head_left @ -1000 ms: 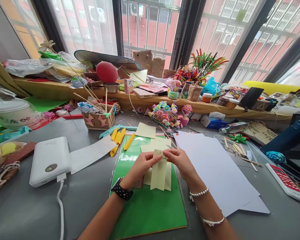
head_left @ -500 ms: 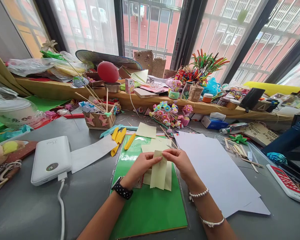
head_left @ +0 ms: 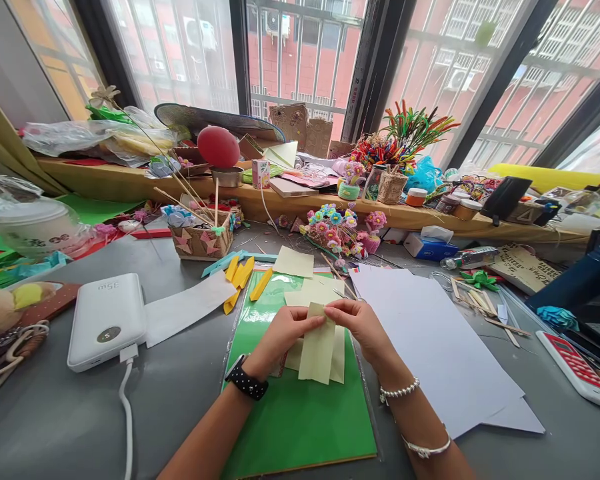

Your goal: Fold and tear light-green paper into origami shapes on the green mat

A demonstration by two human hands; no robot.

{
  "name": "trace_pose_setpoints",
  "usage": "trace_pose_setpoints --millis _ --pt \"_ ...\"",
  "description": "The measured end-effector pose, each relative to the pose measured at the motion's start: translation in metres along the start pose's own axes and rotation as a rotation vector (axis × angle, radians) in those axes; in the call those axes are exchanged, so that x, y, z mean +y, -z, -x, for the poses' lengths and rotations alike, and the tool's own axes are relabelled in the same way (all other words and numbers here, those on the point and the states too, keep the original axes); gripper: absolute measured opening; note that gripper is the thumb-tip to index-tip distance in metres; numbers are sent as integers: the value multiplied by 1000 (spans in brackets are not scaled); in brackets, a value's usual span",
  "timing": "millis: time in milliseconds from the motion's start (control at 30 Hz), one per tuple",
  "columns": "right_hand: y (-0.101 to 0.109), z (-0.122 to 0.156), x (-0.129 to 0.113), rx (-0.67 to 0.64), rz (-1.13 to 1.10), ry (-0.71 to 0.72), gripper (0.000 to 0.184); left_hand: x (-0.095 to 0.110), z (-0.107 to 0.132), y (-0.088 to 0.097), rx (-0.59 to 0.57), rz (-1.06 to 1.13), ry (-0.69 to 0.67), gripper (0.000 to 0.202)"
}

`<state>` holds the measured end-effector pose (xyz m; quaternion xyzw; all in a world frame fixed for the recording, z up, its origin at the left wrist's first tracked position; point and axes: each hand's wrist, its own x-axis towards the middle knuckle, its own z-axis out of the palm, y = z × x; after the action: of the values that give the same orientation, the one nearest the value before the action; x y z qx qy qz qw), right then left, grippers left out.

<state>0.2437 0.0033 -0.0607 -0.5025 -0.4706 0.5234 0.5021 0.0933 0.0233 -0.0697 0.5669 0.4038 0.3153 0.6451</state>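
Observation:
A creased strip of pale yellow paper (head_left: pixel 316 353) is pinched at its top end between both hands. My left hand (head_left: pixel 285 333), with a dotted watch strap at the wrist, closes thumb and fingers on its left edge. On the strip's upper right edge, the fingertips of my right hand (head_left: pixel 359 325) press together. Behind the strip lie more pale yellow sheets (head_left: pixel 307 291), partly covered by the hands. Under everything is a shiny green sheet pack (head_left: pixel 300 427). Folded yellow paper pieces (head_left: pixel 261 284) lie at its upper left corner.
White paper sheets (head_left: pixel 430 347) lie to the right, near a red-and-white calculator (head_left: pixel 577 367). On the left are a white power bank (head_left: pixel 107 323) with its cable and a white paper strip (head_left: pixel 190 308). A woven basket (head_left: pixel 203 243) and flower crafts (head_left: pixel 333 230) stand behind.
The paper strip's lower end has swung slightly downward and left. Both hands keep their pinch almost in place; the whole view has shifted a little.

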Motion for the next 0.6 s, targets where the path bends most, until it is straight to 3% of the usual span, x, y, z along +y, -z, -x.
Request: trace_pose_setpoints --millis 600 --pt "-1 1 3 11 14 -4 17 3 0 -2 23 -78 -21 29"
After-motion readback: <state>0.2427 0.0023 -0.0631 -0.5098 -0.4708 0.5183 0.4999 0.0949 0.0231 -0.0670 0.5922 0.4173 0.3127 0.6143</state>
